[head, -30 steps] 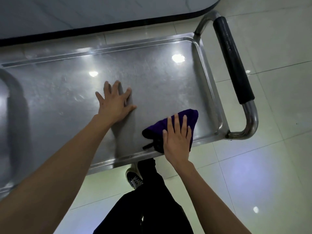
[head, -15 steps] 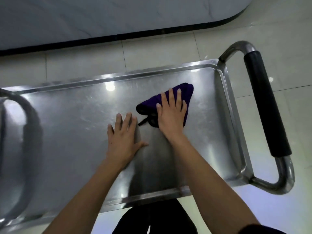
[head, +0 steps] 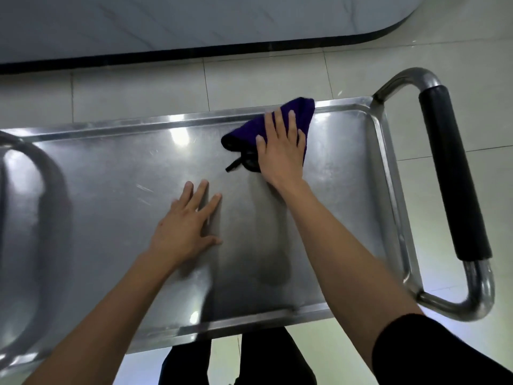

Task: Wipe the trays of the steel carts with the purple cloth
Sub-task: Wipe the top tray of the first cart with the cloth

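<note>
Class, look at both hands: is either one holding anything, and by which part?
Nothing is gripped. The right hand presses flat on the middle of the purple cloth at the tray's far rim; the left hand rests flat on the bare tray.

Pale floor tiles (head: 263,79) meet a grey counter (head: 194,23) with a black edge (head: 166,58).

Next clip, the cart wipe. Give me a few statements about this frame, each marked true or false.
1. The right hand presses flat on the purple cloth. True.
2. The cloth lies at the tray's near edge. False: it is at the far rim of the tray.
3. The left hand lies flat on bare steel, apart from the cloth. True.
4. The left hand grips the black handle. False: nothing touches the handle.
5. A bottle stands on the tray. False: none is visible.
</note>
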The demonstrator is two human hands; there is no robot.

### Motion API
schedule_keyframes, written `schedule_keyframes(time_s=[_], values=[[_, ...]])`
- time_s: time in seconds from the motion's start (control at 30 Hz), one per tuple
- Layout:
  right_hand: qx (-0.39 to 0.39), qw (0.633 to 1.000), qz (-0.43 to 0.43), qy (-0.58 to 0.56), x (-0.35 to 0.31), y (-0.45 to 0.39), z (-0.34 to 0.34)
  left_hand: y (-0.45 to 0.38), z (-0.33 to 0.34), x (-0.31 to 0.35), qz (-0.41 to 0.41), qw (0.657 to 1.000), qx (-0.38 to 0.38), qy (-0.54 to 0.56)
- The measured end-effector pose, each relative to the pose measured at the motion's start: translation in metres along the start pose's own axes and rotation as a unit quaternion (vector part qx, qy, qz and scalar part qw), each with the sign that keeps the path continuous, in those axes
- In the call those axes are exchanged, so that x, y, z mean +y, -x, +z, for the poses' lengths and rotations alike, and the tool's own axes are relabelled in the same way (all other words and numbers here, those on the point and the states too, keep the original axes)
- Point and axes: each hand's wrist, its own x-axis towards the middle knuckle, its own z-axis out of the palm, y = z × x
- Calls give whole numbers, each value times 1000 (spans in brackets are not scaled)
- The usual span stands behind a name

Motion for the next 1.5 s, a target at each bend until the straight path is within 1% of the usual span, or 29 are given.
schedule_keyframes(time_s=[0.07,0.2,0.33,0.43,0.63,0.73,0.83,0.97,1.1,1.23,1.37,1.5], values=[[2,1000,17,-22,4,37,4,4,-1,-5,4,1000,-3,15],[5,998,49,-23,8,128,21,4,5,-1,-10,999,3,31],[15,996,86,-1,2,218,43,9,21,-11,3,996,73,51],[13,994,109,16,-4,272,54,14,32,-18,25,994,96,52],[8,991,129,39,-13,356,62,15,35,-20,51,993,107,21],[-3,988,144,47,-19,383,63,16,32,-22,62,992,111,-20],[-4,985,158,66,-27,378,65,17,31,-29,52,991,115,-46],[-18,981,161,105,-32,344,66,14,25,-33,44,994,98,-28],[-13,983,155,97,-32,304,68,11,17,-46,65,990,108,-66],[-2,988,126,86,-40,249,65,11,6,-59,91,984,131,-77],[-5,993,101,68,-55,179,58,19,10,-59,24,993,103,-54],[1,995,78,61,-74,104,47,21,10,-56,6,995,86,-57]])
